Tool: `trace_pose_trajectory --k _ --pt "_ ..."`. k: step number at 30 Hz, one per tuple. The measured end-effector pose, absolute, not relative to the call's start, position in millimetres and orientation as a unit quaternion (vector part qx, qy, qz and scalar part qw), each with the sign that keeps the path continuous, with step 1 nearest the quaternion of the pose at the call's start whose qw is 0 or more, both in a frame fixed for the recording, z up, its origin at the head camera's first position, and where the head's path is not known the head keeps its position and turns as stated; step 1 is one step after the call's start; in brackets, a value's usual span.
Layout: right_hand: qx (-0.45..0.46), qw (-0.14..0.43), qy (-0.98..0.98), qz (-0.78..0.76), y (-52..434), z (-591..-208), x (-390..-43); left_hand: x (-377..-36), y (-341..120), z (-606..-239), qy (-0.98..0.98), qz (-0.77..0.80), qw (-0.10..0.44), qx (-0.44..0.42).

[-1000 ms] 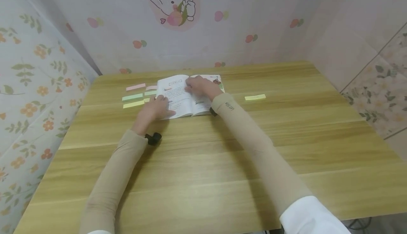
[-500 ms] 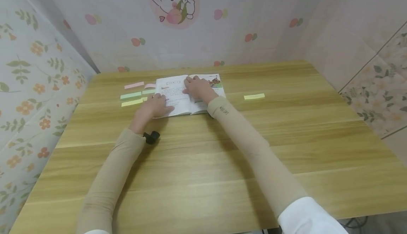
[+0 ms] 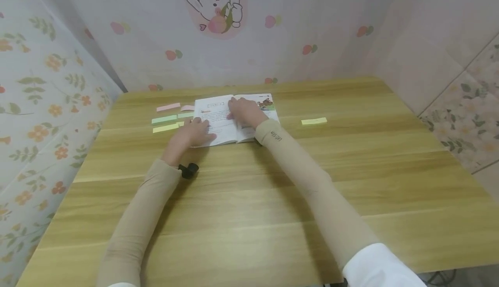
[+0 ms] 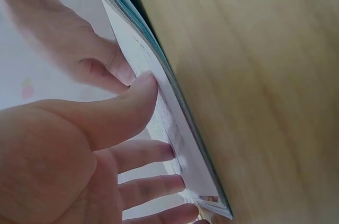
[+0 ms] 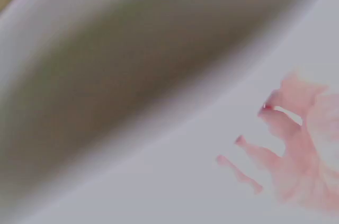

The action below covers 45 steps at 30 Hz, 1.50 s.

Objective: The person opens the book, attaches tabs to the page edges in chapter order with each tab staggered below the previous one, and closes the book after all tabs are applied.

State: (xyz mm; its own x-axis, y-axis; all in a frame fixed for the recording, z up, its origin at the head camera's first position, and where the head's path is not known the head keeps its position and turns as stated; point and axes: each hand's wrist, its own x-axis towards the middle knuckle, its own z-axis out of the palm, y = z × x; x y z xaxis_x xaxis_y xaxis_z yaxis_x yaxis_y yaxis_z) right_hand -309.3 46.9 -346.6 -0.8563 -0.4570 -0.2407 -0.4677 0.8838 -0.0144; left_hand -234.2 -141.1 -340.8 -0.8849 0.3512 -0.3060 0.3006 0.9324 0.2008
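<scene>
Wooden surface (image 3: 249, 200): left hand (image 3: 192, 133) and right hand (image 3: 243, 110), fingers flat, hold open book (image 3: 222, 124); press evenly near the spine.

— What colours mark the wooden table (image 3: 249, 200)?
— Honey-yellow grain; pink, green and yellow sticky strips (image 3: 165, 119); a white-paged book (image 3: 234, 118) with a blue cover.
— And the walls?
— Pale wallpaper (image 3: 312, 27): pink rabbit (image 3: 214, 5), peaches, orange flowers.
</scene>
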Motion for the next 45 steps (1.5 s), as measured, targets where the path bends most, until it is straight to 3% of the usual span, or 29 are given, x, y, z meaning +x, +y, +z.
trace_pose_trajectory --k 5,10,14,21,25,29,37,40,45 --pt "-0.239 0.214 0.946 -0.036 62 -342 -313 -234 -138 -342 0.969 0.063 0.176 0.161" --pt "-0.251 0.25 0.934 -0.053 70 -338 -315 -233 -136 -340 0.969 0.057 0.181 0.161" --pt "-0.259 0.231 0.937 -0.043 68 -337 -315 -231 -137 -337 0.969 0.055 0.178 0.162" --pt "-0.239 0.127 0.962 -0.022 53 -337 -309 -230 -140 -333 0.968 0.061 0.181 0.162" --pt "-0.221 0.096 0.97 -0.018 45 -338 -305 -232 -140 -336 0.967 0.061 0.18 0.169" --pt "-0.223 0.121 0.967 -0.037 46 -335 -300 -232 -140 -336 0.968 0.055 0.177 0.172" --pt "-0.226 0.27 0.936 -0.018 54 -320 -296 -230 -141 -334 0.966 0.063 0.184 0.172" --pt "-0.232 0.257 0.938 -0.02 54 -323 -295 -229 -140 -336 0.965 0.061 0.185 0.173" --pt "-0.257 0.17 0.951 0.016 52 -333 -289 -229 -139 -337 0.966 0.057 0.181 0.173"
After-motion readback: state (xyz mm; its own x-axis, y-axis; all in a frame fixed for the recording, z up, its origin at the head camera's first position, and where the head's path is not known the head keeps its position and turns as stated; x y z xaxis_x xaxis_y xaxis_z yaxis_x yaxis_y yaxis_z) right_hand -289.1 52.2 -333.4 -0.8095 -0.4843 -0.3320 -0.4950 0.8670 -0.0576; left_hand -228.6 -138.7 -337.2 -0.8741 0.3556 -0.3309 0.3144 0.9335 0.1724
